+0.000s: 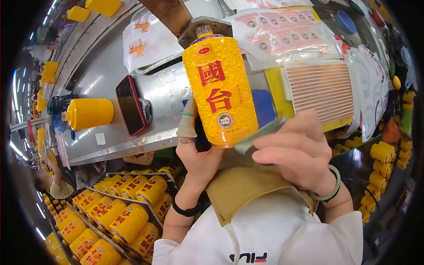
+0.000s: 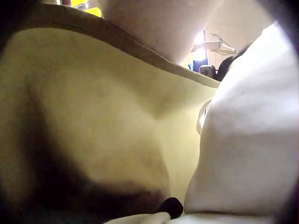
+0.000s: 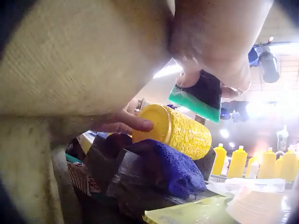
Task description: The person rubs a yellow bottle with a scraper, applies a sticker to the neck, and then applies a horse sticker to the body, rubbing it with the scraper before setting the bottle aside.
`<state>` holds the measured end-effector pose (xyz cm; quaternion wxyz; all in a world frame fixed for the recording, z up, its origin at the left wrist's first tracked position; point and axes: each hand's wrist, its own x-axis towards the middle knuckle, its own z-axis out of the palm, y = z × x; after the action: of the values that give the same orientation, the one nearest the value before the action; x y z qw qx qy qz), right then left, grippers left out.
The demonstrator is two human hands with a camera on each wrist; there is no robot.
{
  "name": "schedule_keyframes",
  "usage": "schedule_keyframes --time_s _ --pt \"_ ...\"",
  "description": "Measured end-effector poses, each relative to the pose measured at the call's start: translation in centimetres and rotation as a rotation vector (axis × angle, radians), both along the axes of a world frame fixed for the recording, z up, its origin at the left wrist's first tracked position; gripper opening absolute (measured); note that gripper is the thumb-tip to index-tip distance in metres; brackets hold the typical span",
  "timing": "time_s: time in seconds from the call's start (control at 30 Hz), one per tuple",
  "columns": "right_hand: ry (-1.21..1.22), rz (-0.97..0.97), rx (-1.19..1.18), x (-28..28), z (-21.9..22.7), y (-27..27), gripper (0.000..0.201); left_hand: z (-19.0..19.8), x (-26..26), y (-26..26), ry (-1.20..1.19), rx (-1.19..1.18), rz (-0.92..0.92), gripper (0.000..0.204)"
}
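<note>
A yellow embossed bottle point(image 1: 221, 88) with red characters and a round green-white emblem lies with its neck at a dark angular bracket point(image 1: 205, 28). My left hand point(image 1: 196, 159) holds the bottle at its base end, the thumb against the bottom and a finger in a pale finger cot along its left side. My right hand point(image 1: 296, 145) pinches a flat dark squeegee point(image 3: 196, 95) with a green edge, close to the bottle's lower right. Under the bottle, a blue cloth-covered support point(image 3: 173, 168) shows in the right wrist view. Mostly apron fills the left wrist view.
A phone point(image 1: 131, 106) and another yellow bottle point(image 1: 90, 113) lie on the metal table point(image 1: 168, 86) to the left. Printed decal sheets point(image 1: 287, 33) and a striped stack point(image 1: 320, 90) are at right. Crates of bottles point(image 1: 128, 221) stand below left.
</note>
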<state>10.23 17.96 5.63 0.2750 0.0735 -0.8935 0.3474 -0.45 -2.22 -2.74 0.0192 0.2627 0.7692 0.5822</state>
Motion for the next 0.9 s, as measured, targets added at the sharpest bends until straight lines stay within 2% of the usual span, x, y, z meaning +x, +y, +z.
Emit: schedule_keyframes --time_s 0.07,0.17,0.2,0.23,0.3,0.53,0.6,0.67,0.73,0.8,0.9 --pt "-0.056 0.053 0.048 0.1 0.7 0.1 0.029 0.6 0.1 0.0 -0.016 0.015 -0.026 0.088" --pt "0.091 -0.093 -0.001 -0.5 -0.3 0.3 0.030 1.6 0.4 0.1 0.028 -0.001 -0.017 0.088" --pt "0.089 -0.090 -0.001 -0.5 -0.5 0.1 0.030 1.9 0.4 0.1 0.035 0.000 -0.017 0.089" --pt "0.067 -0.066 -0.021 -0.4 -0.6 -0.2 0.030 2.4 0.1 0.0 0.168 -0.087 -0.019 0.091" --pt "-0.019 0.017 -0.008 0.1 0.4 -0.5 0.031 2.4 0.1 -0.1 0.164 -0.083 -0.018 0.092" --pt "0.050 -0.042 -0.040 0.1 -0.5 -1.0 0.030 3.2 0.0 0.0 0.233 -0.152 -0.037 0.100" --pt "-0.015 0.018 -0.026 0.5 0.5 -1.4 0.025 2.9 0.0 0.2 0.213 -0.110 -0.021 0.096" --pt "-0.103 -0.144 -0.301 0.9 0.3 -2.1 0.026 2.8 0.0 0.3 0.192 -0.067 -0.007 0.091" --pt "-0.137 -0.366 -0.420 1.2 -0.4 -2.6 0.028 2.8 0.0 0.4 0.127 -0.002 -0.007 0.093" --pt "-0.213 -0.391 -0.505 1.3 -0.7 -2.6 0.024 3.0 0.0 0.6 0.135 -0.002 -0.003 0.093" --pt "-0.262 -0.356 -0.472 1.3 -0.1 -3.0 0.022 2.8 0.1 0.5 0.153 -0.036 -0.012 0.099"
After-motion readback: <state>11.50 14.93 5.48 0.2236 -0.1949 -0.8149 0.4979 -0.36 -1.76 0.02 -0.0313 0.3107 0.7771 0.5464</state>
